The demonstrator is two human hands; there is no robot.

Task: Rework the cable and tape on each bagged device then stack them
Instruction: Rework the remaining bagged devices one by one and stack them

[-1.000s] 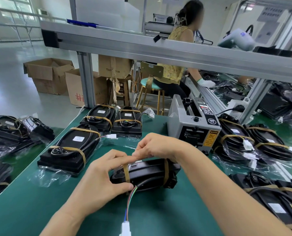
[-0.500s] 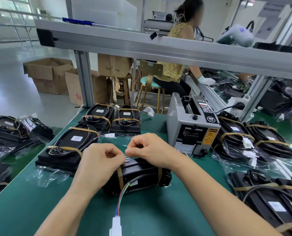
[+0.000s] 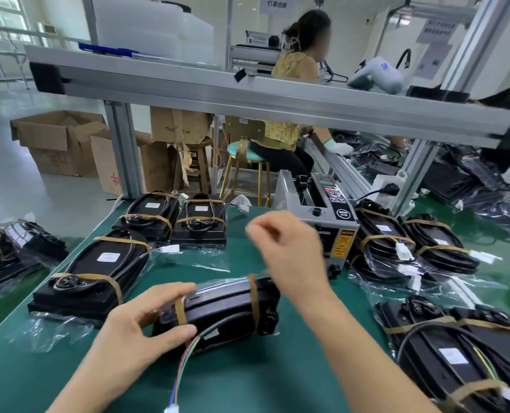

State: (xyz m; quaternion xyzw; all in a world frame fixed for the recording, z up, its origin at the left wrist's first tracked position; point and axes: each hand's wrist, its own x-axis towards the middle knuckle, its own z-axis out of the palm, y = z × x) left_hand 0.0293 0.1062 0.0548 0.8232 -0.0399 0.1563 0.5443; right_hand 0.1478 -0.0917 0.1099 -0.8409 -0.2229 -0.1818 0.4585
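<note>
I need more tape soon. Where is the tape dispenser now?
The tape dispenser stands on the green table, centre-right in the head view, just behind the raised right hand.

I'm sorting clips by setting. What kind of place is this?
Probably a factory packing line: bagged devices bound with tape cover a green bench, beside a tape dispenser and cardboard boxes.

Past your green bench point(image 3: 247, 377): grey tape dispenser point(image 3: 322, 216) to the right. An aluminium rail point(image 3: 247, 93) crosses overhead. Cardboard boxes point(image 3: 60, 141) on the floor to the left, and a seated worker point(image 3: 292, 120) on a teal stool point(image 3: 241, 150).
</note>
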